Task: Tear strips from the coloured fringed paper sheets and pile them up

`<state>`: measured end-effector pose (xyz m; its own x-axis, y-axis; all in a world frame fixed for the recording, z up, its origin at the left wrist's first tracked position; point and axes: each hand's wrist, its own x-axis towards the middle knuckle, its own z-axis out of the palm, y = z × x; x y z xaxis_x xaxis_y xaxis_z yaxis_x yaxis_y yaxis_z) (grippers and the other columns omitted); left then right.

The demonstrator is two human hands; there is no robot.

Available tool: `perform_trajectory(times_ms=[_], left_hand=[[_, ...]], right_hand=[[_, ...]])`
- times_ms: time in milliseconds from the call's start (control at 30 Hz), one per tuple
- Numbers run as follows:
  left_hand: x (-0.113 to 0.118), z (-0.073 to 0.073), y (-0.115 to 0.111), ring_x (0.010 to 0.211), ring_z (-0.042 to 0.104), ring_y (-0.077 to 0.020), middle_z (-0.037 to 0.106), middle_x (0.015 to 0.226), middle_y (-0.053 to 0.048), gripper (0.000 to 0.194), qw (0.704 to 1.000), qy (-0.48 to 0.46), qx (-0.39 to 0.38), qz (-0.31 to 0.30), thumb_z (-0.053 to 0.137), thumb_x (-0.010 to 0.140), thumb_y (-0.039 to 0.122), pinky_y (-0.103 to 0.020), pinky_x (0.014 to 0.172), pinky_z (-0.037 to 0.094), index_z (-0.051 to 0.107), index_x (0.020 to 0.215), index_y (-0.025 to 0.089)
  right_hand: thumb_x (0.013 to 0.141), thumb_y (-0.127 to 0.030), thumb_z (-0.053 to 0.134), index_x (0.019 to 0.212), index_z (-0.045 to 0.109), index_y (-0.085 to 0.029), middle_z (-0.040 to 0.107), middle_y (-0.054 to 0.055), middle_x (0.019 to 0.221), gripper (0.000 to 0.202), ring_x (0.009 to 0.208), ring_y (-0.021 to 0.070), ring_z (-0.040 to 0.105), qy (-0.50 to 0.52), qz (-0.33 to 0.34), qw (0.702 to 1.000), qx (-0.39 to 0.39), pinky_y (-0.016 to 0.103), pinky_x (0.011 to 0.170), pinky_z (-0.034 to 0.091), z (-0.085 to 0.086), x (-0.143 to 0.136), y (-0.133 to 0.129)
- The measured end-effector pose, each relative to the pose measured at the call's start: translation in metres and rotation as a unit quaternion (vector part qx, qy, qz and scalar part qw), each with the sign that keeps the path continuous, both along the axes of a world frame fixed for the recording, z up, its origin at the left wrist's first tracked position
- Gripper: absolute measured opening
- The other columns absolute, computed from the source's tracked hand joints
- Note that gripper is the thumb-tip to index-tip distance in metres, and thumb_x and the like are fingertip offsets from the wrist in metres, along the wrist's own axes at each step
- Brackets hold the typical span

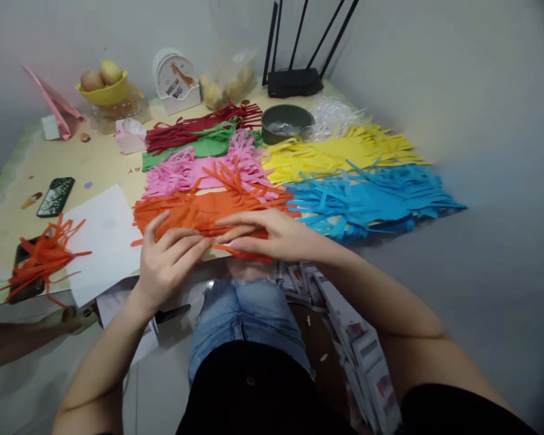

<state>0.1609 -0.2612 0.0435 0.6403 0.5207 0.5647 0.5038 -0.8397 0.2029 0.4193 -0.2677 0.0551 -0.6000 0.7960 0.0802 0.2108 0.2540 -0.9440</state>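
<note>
Fringed orange material (208, 205) lies at the table's front edge, in the middle of the head view. My left hand (170, 260) is over its left front part, fingers bent and somewhat apart. From the right, my right hand (267, 232) reaches over the same orange material, its fingertips near those of my left hand. Something thin and orange runs by the right fingertips; whether it is pinched is too small to tell. Pink fringe (208, 169), green fringe (213, 142) and dark red fringe (185, 133) lie behind. Yellow fringe (344, 151) and blue fringe (367, 199) spread to the right.
White paper (104, 241), loose orange strips (49, 254) and a phone (55, 197) lie left. Behind are a green bowl (286, 124), white strings (333, 118), a black router (294, 83) and a yellow fruit bowl (104, 93). Another person's limb (22, 341) shows lower left.
</note>
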Motion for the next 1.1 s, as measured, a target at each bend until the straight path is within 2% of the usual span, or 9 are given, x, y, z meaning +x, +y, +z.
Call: perform_trajectory(times_ms=[133,267,400,500,600,767,900,1000,1100], left_hand=[[-0.001,-0.011,0.000,0.101,0.073,-0.0204,0.079,0.107,-0.001,0.035,0.988,-0.014,0.150,-0.026,0.071,0.086,0.012,-0.050,0.119,0.028,0.071,0.116,0.031],[0.009,-0.021,0.001,0.099,0.074,-0.0204,0.080,0.098,-0.003,0.033,0.979,-0.065,0.190,0.035,0.072,0.084,0.009,-0.048,0.115,0.036,0.071,0.113,0.025],[0.034,-0.026,-0.002,0.088,0.074,-0.0195,0.079,0.088,-0.002,0.027,0.961,-0.248,0.087,0.086,0.070,0.083,0.008,-0.049,0.105,0.047,0.074,0.104,0.024],[0.055,-0.025,-0.007,0.091,0.073,-0.0210,0.078,0.092,-0.003,0.014,0.905,-0.404,-0.059,0.118,0.069,0.087,0.016,-0.046,0.098,0.054,0.077,0.095,0.024],[0.072,-0.026,-0.005,0.093,0.074,-0.0219,0.078,0.099,-0.006,0.013,0.845,-0.478,-0.194,0.142,0.068,0.090,0.028,-0.041,0.092,0.057,0.078,0.093,0.021],[0.091,-0.028,0.020,0.087,0.073,-0.0216,0.077,0.088,-0.005,0.016,0.796,-0.534,-0.210,0.195,0.071,0.087,0.032,-0.038,0.088,0.058,0.077,0.086,0.018],[0.088,-0.013,0.031,0.083,0.072,-0.0192,0.074,0.079,0.001,0.009,0.774,-0.604,-0.077,0.175,0.070,0.085,0.025,-0.041,0.094,0.054,0.073,0.080,0.018],[0.074,-0.005,0.019,0.057,0.061,-0.0140,0.061,0.059,0.004,0.018,0.786,-0.564,-0.253,0.012,0.062,0.090,0.026,-0.037,0.084,0.056,0.065,0.075,0.018],[0.067,-0.011,0.001,0.054,0.055,-0.0128,0.056,0.057,0.002,0.025,0.756,-0.474,-0.439,-0.107,0.047,0.100,0.029,-0.035,0.081,0.053,0.062,0.083,0.019]], right_hand=[[0.088,-0.036,0.066,0.095,0.072,-0.011,0.079,0.008,0.088,0.026,0.074,0.0130,0.072,0.101,0.069,0.978,-0.171,0.023,0.072,0.055,-0.011,-0.014,0.011],[0.085,-0.030,0.070,0.092,0.071,-0.012,0.075,0.003,0.074,0.020,0.062,0.0088,0.065,0.171,0.011,0.966,-0.192,0.019,0.061,0.049,-0.018,-0.029,0.008],[0.087,-0.025,0.068,0.092,0.073,-0.013,0.075,0.002,0.075,0.013,0.069,0.0101,0.069,0.234,-0.018,0.967,-0.097,0.021,0.067,0.052,-0.009,-0.036,0.003],[0.090,-0.022,0.065,0.093,0.073,-0.014,0.075,0.002,0.079,0.012,0.073,0.0102,0.070,0.252,-0.026,0.967,-0.016,0.021,0.071,0.054,0.002,-0.035,0.009],[0.093,-0.023,0.063,0.097,0.068,-0.015,0.074,0.002,0.086,0.010,0.077,0.0099,0.070,0.222,-0.097,0.969,0.051,0.021,0.075,0.055,0.009,-0.034,0.017],[0.098,-0.023,0.055,0.104,0.067,-0.015,0.074,0.006,0.097,0.015,0.090,0.0129,0.068,0.064,-0.131,0.952,0.267,0.024,0.085,0.053,0.002,-0.029,0.035],[0.101,-0.033,0.051,0.106,0.071,-0.016,0.076,0.007,0.104,0.027,0.100,0.0168,0.066,-0.051,-0.151,0.907,0.389,0.030,0.097,0.049,0.002,0.016,0.107],[0.102,-0.026,0.045,0.110,0.071,-0.013,0.074,0.011,0.113,0.031,0.102,0.0187,0.066,-0.228,-0.354,0.859,0.290,0.029,0.094,0.047,0.006,0.080,0.200],[0.102,-0.016,0.041,0.124,0.068,-0.007,0.067,0.019,0.129,0.036,0.119,0.0213,0.060,-0.460,-0.400,0.784,0.115,0.028,0.099,0.041,-0.002,0.129,0.279]])
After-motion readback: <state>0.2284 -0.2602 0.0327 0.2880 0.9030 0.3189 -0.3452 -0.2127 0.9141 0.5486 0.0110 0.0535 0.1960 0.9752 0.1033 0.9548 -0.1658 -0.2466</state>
